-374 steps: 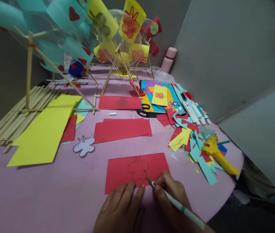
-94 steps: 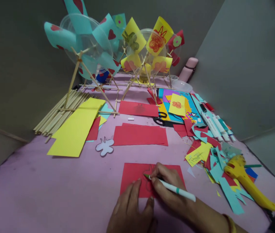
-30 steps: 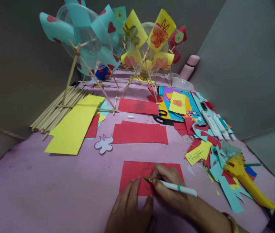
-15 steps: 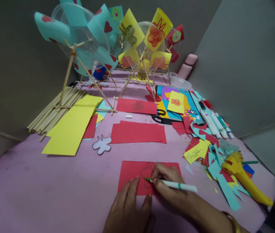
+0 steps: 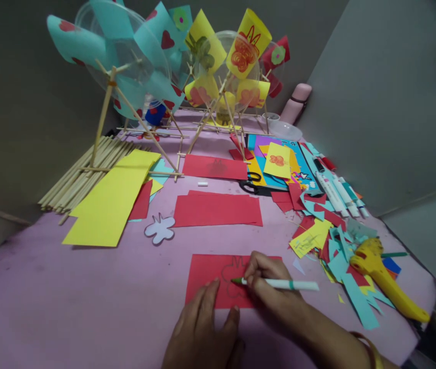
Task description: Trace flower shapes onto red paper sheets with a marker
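A red paper rectangle (image 5: 206,271) lies on the pink table near me, with a flower outline drawn on it. My left hand (image 5: 202,333) rests flat on its near edge, fingers stretched out and pressing the paper down. My right hand (image 5: 269,284) is closed round a white marker with a green tip (image 5: 279,283). The marker's tip touches the drawn flower. A white flower-shaped cut-out (image 5: 159,229) lies to the left, beyond the paper.
Stacked red sheets (image 5: 218,209), a yellow sheet (image 5: 108,202) and wooden sticks (image 5: 75,177) lie further back. Paper pinwheel models (image 5: 133,51) stand at the rear. Paper scraps, markers (image 5: 336,192), scissors (image 5: 254,184) and a yellow glue gun (image 5: 387,279) crowd the right side.
My right hand has shifted slightly and the marker now lies more level, its tip still on the flower outline. My left hand stays on the paper.
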### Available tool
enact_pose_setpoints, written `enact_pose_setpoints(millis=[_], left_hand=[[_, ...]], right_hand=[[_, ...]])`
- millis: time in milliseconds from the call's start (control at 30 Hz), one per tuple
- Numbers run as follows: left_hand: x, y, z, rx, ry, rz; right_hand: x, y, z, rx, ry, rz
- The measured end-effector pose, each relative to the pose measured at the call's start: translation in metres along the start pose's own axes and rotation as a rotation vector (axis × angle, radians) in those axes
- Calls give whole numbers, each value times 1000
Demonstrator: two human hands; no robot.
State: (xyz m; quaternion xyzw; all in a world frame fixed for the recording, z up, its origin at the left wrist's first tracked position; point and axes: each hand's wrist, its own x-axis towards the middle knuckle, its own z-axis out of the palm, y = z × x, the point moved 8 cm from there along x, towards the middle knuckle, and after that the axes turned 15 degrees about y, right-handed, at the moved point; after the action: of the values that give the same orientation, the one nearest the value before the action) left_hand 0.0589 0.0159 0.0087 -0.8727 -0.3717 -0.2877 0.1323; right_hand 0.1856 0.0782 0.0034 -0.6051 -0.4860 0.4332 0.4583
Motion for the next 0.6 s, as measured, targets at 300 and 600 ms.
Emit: enact_pose_setpoints(millis=[300, 600], left_hand=[[0, 1, 0, -12, 7, 9], [1, 0, -1, -1, 3, -2]], right_hand=[[1, -1, -3, 3, 23, 1], [-1, -6, 3, -59, -43, -55]])
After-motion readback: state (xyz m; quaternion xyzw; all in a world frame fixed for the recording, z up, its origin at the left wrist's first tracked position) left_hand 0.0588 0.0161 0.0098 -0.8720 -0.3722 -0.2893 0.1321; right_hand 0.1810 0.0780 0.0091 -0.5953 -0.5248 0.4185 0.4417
